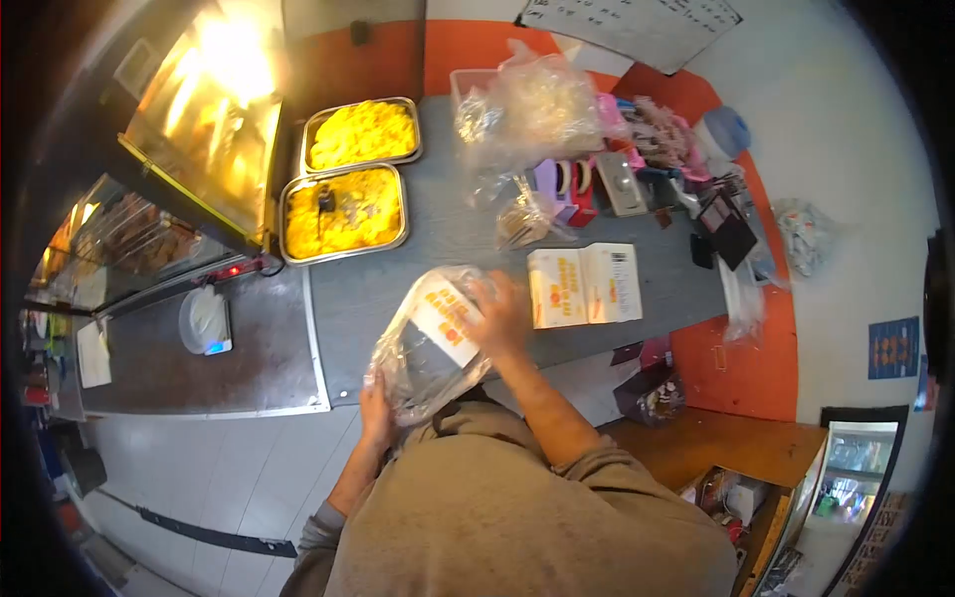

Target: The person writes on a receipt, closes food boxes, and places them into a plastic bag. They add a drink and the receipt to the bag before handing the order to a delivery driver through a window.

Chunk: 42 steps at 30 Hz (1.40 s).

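I hold a clear plastic bag (418,363) over the front edge of the grey counter (388,289). A white carton with orange print (445,316) sits inside the bag. My left hand (375,403) grips the bag's lower left side. My right hand (499,316) presses on the carton's right end at the bag's mouth. Just to the right, a second white and orange carton (584,286) lies flat on the counter, apart from my hand.
Two metal trays of yellow food (343,211) (363,134) stand at the counter's back left, beside a lit glass warmer (214,109). Clear bags (537,104) and small items (647,149) crowd the back right. A scale (206,320) sits on the left steel bench.
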Tool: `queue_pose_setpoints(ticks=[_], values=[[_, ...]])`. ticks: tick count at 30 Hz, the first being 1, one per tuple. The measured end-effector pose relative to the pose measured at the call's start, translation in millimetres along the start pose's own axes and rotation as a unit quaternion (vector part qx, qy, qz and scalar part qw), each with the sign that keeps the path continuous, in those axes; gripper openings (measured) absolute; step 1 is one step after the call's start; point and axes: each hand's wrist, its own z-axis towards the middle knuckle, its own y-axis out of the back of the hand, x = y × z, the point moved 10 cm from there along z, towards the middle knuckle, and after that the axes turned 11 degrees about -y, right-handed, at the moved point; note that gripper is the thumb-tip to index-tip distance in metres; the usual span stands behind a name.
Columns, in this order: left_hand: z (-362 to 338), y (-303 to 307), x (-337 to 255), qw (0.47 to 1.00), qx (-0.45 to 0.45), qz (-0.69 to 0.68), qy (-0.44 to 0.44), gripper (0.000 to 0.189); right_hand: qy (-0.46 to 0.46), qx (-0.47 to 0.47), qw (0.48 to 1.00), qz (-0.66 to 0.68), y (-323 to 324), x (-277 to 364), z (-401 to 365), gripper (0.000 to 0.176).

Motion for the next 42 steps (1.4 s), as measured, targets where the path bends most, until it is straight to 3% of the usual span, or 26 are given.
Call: queue_pose_setpoints(ticks=[2,3,4,5,7,8,10,12,14,16,18,20,22,26,30,33,37,40,41,42], values=[[10,10,-3,0.999,0.009,0.053,-0.006,0.044,-0.111,-0.132,0.980,-0.097,42,-104,19,0.075],[16,6,-12,0.998,0.034,0.033,-0.040,0.043,-0.190,-0.134,0.966,-0.112,63,-171,24,0.074],[16,4,-19,0.996,0.055,0.015,-0.073,0.042,-0.310,-0.181,0.901,-0.244,99,-202,14,0.089],[17,5,-20,0.996,0.049,0.013,-0.076,0.042,-0.427,-0.021,0.871,-0.241,113,-228,17,0.100],[23,0,-25,0.995,0.052,-0.027,-0.075,0.044,-0.270,-0.023,0.962,-0.019,67,-324,22,0.095],[26,3,-27,0.995,0.052,-0.049,-0.076,0.045,-0.259,-0.016,0.966,-0.012,70,-301,23,0.095],[30,3,-29,0.994,0.049,-0.080,-0.062,0.047,-0.363,0.016,0.928,-0.083,109,-256,24,0.088],[21,-6,-47,0.994,0.050,-0.060,-0.074,0.043,-0.226,0.014,0.973,-0.053,120,-206,16,0.079],[23,11,-37,0.995,0.015,0.013,-0.093,0.044,-0.178,0.196,0.944,0.198,107,-122,7,0.077],[30,29,-37,0.981,-0.046,0.111,-0.149,0.042,-0.036,0.322,0.929,0.177,61,-41,-9,0.076],[30,25,-40,0.974,-0.048,0.092,-0.203,0.038,0.020,0.395,0.916,0.069,19,29,-32,0.076],[24,22,-38,0.974,-0.039,0.083,-0.206,0.037,0.080,0.362,0.929,0.009,-27,71,-48,0.075],[23,16,-43,0.973,-0.028,0.071,-0.218,0.036,0.058,0.329,0.942,-0.023,-31,92,-50,0.074],[23,14,-48,0.968,-0.028,0.069,-0.238,0.036,0.031,0.267,0.963,-0.034,-17,74,-50,0.074],[35,17,-49,0.980,-0.032,0.035,-0.193,0.035,-0.003,0.329,0.944,-0.015,-2,60,-48,0.074],[38,9,-39,0.982,-0.002,0.068,-0.176,0.036,-0.072,0.126,0.989,-0.042,-23,32,-30,0.073],[12,-25,-41,0.983,0.069,0.080,-0.149,0.037,-0.021,0.070,0.997,-0.021,-18,28,-19,0.065],[14,-22,-46,0.973,0.058,0.076,-0.210,0.039,-0.032,-0.079,0.996,0.017,33,-61,10,0.056],[17,-19,-43,0.973,0.054,0.074,-0.210,0.039,-0.200,-0.093,0.973,-0.075,3,-180,6,0.054],[20,-11,-35,0.980,0.043,0.035,-0.189,0.040,-0.217,-0.148,0.958,-0.112,59,-192,11,0.055]])
